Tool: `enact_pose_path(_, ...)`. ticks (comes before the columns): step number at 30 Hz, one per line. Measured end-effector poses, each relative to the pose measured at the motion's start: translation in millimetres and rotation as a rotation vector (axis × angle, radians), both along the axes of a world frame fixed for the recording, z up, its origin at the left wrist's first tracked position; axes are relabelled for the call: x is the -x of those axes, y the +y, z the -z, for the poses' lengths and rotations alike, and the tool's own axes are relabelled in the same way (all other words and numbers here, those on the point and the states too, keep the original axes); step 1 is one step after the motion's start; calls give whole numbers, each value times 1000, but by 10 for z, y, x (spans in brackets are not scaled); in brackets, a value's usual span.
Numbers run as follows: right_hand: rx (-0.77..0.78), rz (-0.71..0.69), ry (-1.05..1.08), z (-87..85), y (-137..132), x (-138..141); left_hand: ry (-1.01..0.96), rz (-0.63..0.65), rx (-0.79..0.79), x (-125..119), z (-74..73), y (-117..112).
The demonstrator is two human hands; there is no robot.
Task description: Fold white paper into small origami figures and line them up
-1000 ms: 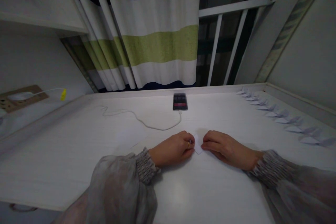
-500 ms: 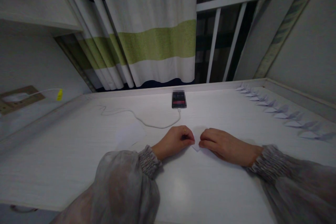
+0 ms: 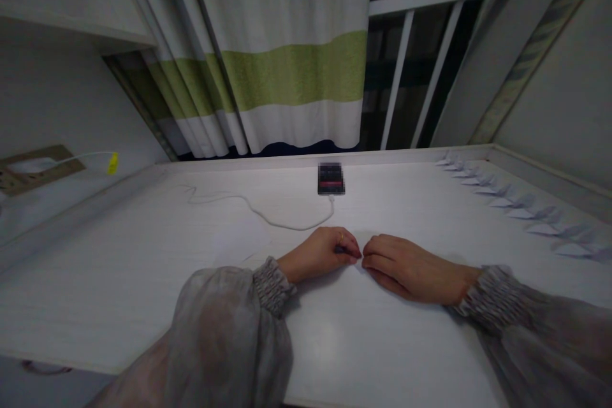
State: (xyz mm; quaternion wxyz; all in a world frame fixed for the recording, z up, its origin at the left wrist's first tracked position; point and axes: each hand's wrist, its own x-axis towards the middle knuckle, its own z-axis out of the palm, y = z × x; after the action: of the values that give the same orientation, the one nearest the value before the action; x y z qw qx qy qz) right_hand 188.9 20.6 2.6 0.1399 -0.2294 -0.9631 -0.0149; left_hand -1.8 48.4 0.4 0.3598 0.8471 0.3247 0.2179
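Note:
A small piece of folded white paper (image 3: 359,264) lies low over the desk, mostly hidden by my fingers. My left hand (image 3: 326,252), with a ring on one finger, pinches its left side between thumb and fingers. My right hand (image 3: 415,269) is closed on the other side, fingers bent together, the fingertips almost meeting those of the left. Along the desk's right side stands a row of several folded white paper figures (image 3: 521,211), pointed and winged like cranes.
Beyond my hands a phone (image 3: 331,178) lies against the back ledge, a white cable (image 3: 287,226) running left from it. Faint white paper (image 3: 239,239) rests left of my left hand. A striped curtain (image 3: 296,76) and white window bars (image 3: 399,76) rise behind the white desk (image 3: 157,268).
My left fingertips have shifted slightly right, closer to my right hand, and cover more of the paper. The camera view has tilted a little.

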Motion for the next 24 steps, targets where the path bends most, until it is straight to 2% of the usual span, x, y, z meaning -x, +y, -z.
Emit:
enact_pose_path(6,1,-11,19,20,-4,38,9,29,-14,26,34,20)
enact_pose_path(11,75,-14,56,2,-2,69,-22,34,9,29,70,29)
enact_pose_path(18,250,95,106,3,7,106,-7,34,8,27,87,55)
enact_pose_path(24,332,175,133,2,4,128,-29,28,22,37,56,26)
